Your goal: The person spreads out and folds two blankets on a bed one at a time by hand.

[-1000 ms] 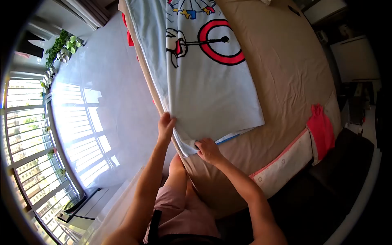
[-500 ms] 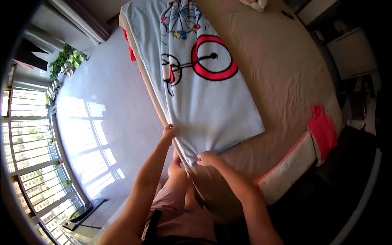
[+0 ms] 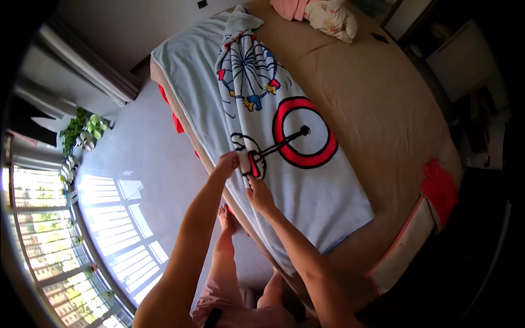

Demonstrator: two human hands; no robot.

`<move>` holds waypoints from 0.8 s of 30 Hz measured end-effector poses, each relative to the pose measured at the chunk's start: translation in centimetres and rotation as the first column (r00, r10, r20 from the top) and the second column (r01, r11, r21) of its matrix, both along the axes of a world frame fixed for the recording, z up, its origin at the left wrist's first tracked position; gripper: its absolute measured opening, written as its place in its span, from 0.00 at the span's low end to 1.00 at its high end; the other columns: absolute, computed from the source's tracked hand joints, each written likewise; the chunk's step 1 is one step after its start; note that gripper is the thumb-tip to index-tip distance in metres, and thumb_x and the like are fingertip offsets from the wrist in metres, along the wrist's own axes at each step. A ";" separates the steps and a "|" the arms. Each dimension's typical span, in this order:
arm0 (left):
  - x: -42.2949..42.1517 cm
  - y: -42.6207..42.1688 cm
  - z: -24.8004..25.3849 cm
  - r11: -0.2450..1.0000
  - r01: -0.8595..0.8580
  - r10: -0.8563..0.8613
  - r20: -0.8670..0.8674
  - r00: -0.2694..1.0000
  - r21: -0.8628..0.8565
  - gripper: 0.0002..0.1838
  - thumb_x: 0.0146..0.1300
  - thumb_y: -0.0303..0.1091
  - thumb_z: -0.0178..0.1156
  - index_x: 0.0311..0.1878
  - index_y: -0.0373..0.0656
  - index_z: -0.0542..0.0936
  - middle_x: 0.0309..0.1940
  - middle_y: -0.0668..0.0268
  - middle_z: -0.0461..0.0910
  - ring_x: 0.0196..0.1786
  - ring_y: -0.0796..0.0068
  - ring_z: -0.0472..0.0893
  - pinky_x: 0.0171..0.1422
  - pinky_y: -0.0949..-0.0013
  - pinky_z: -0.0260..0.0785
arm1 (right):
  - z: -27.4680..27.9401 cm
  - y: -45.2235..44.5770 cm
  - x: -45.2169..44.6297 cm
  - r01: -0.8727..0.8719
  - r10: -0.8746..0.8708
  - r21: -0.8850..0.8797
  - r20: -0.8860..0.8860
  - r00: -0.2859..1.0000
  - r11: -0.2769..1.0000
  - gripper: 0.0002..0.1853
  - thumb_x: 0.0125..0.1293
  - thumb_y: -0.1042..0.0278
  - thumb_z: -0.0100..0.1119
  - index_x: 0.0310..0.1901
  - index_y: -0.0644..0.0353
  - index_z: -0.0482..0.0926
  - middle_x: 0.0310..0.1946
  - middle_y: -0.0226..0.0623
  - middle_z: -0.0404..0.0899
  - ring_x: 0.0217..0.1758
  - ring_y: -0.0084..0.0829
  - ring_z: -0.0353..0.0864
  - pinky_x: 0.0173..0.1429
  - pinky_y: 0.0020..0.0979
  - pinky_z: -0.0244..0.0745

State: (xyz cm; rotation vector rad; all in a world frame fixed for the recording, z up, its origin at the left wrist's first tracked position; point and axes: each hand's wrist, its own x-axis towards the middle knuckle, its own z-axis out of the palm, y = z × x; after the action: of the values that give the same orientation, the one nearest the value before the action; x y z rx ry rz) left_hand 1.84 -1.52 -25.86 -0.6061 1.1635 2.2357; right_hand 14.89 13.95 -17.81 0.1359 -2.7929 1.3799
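Observation:
A light blue blanket (image 3: pixel 328 202) with a red ring, black lines and a wheel-like print lies along the left side of the bed, with a fold running lengthwise. My left hand (image 3: pixel 227 164) is closed on the blanket's fold, left of the printed white-and-red figure. Just below and to the right, my right hand (image 3: pixel 258 193) is at the blanket by the same figure, its fingers bent against the cloth. The blanket's far end is bunched up near the head of the bed.
Brown sheet (image 3: pixel 377 115) covers the bed. A patterned pillow (image 3: pixel 332 21) and pink cloth (image 3: pixel 290 7) lie at the far end, near a dark flat object (image 3: pixel 379 37). Red cloth (image 3: pixel 439 188) hangs at the right corner. Plants (image 3: pixel 76 131) stand by the window.
Both hands have moved from the blanket's near corner farther up along its fold, and closer together. The view has shifted, showing more of the bed's far end. A foot now shows beside the bed.

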 end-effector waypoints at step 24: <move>-15.8 -11.3 0.6 0.711 -0.271 0.153 -0.233 0.960 -0.649 0.17 0.53 0.36 0.58 0.18 0.35 0.67 0.14 0.70 0.61 0.22 0.82 0.60 0.26 0.70 0.55 | -1.2 -9.3 -12.7 -0.174 0.123 0.237 0.216 0.969 0.956 0.33 0.51 0.74 0.54 0.61 0.48 0.58 0.33 0.44 0.75 0.32 0.46 0.76 0.35 0.43 0.72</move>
State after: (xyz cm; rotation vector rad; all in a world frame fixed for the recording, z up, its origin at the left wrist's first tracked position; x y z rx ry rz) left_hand -14.01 -12.78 -25.29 -0.8834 2.1323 2.0185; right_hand 2.19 4.70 -19.03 0.2308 -3.1806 1.1080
